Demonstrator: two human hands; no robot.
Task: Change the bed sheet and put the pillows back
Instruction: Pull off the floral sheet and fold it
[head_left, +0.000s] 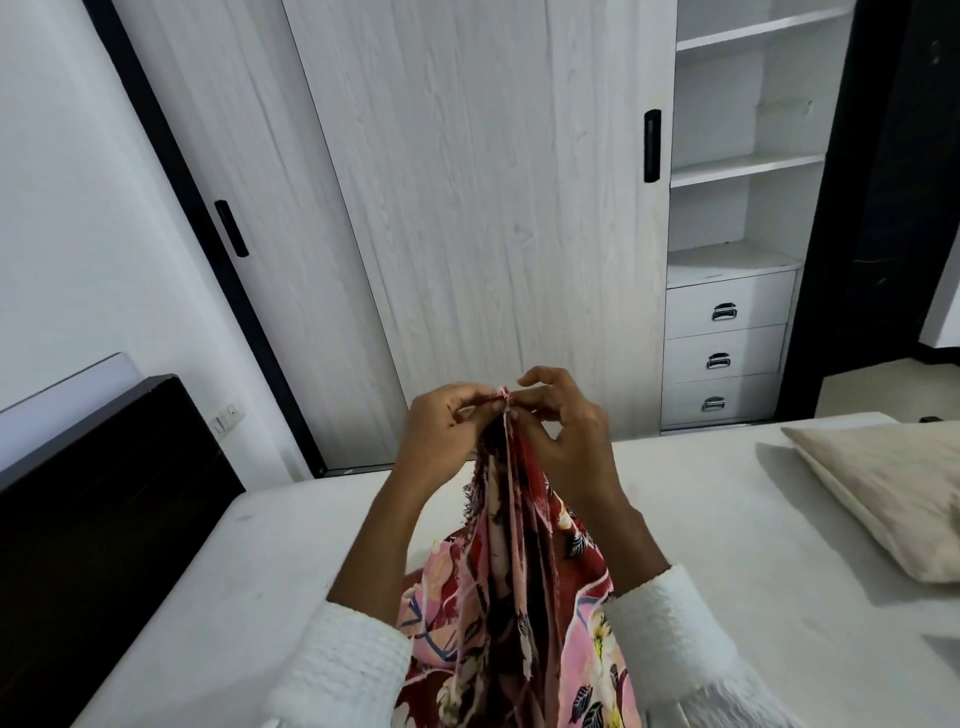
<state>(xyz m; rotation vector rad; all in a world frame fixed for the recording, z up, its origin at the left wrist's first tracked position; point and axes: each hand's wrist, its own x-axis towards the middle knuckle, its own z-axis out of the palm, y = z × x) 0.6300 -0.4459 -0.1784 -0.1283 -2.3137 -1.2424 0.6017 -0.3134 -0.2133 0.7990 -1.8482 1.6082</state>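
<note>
White knitted sleeves (348, 670) cover both my forearms at the bottom of the view, and between them hangs the floral bed sheet (514, 597), red and pink with leaf and flower prints, gathered into long folds. My left hand (441, 434) and my right hand (563, 431) are raised close together in front of me, almost touching, and each pinches the top edge of the sheet at the same spot with curled fingers. From that pinched corner the cloth falls straight down toward my body and out of view; I cannot tell whether its lower part touches the bed.

Below my arms lies the bare white mattress (260, 561), spreading to both sides. One cream pillow (893, 499) rests on the mattress at the right, well apart from the sheet. At the left stands the dark headboard (104, 493), with a wall switch (224, 419) just beside its upper corner. Beyond the bed is a pale wood-grain wardrobe (467, 208) with black recessed handles, and to its right open shelves (748, 166) above three drawers (724, 358) with metal pulls.
</note>
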